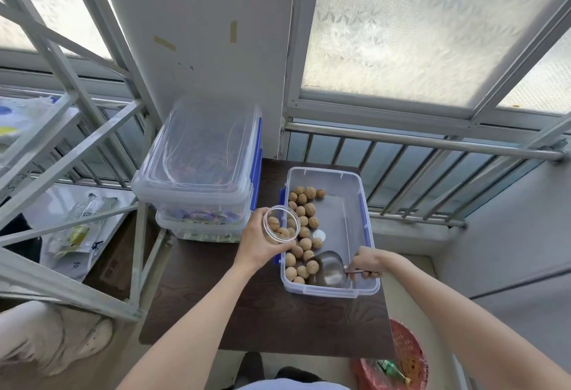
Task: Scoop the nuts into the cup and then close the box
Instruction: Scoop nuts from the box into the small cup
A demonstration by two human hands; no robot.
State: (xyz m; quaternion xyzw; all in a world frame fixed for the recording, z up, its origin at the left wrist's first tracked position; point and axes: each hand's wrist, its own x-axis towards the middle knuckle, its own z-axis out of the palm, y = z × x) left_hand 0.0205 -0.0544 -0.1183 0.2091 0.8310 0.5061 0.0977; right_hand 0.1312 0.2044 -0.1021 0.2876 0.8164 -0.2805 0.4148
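Note:
An open clear plastic box [355,191] with blue latches sits on the dark table [265,315]. Several walnuts [304,222] lie along its left side. My left hand [258,242] holds a clear round cup [281,226] tilted over the box's left edge, with a few walnuts inside it. My right hand [367,263] grips the handle of a metal scoop [330,267], whose bowl rests empty in the near end of the box, touching the closest walnuts. A small white disc [319,235] lies on the box floor. No lid for this box can be picked out.
Two stacked lidded clear bins [197,173] stand on the table's far left, close to my left hand. A metal rack [77,148] rises at the left, a window railing [432,142] behind. A red basket [398,365] sits on the floor at the lower right.

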